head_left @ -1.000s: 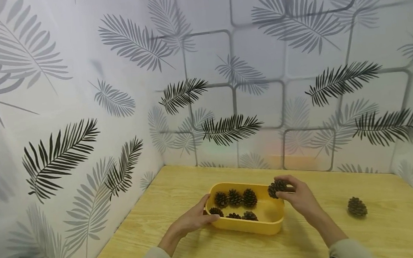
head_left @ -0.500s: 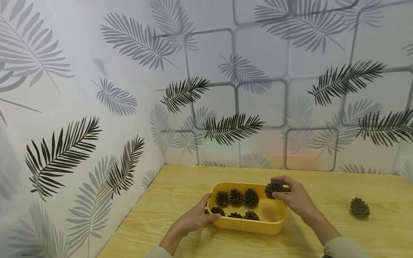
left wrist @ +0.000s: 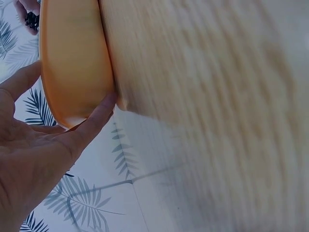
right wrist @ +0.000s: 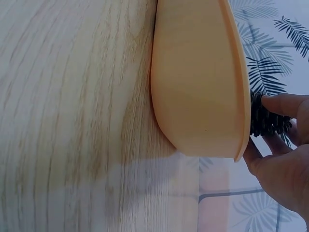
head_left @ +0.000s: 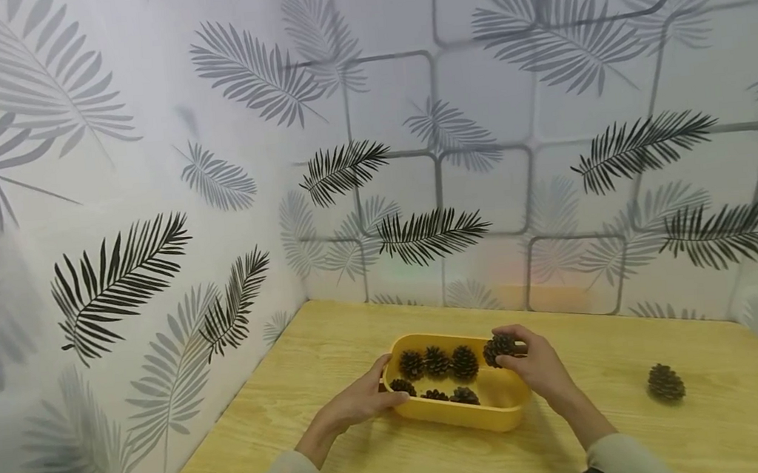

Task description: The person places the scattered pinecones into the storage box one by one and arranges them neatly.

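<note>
A yellow oblong container [head_left: 456, 413] stands on the table, with several brown pine cones [head_left: 437, 363] in a back row and a front row inside. My left hand [head_left: 358, 399] grips its left end, the thumb over the near rim; in the left wrist view its fingers [left wrist: 94, 121] spread round the end wall. Over the container's right end, my right hand [head_left: 541, 365] pinches another pine cone [head_left: 498, 349] between thumb and fingers. The right wrist view shows that cone close to the rim, partly behind the fingers.
One more pine cone [head_left: 666, 383] lies on the table to the right of the container. The wood-grain table [head_left: 370, 467] meets leaf-patterned walls [head_left: 364, 215] at its back and left edges.
My right hand has moved slightly left and lower, bringing its pine cone further over the container's right end. My left hand keeps its grip. The head view has shifted a little.
</note>
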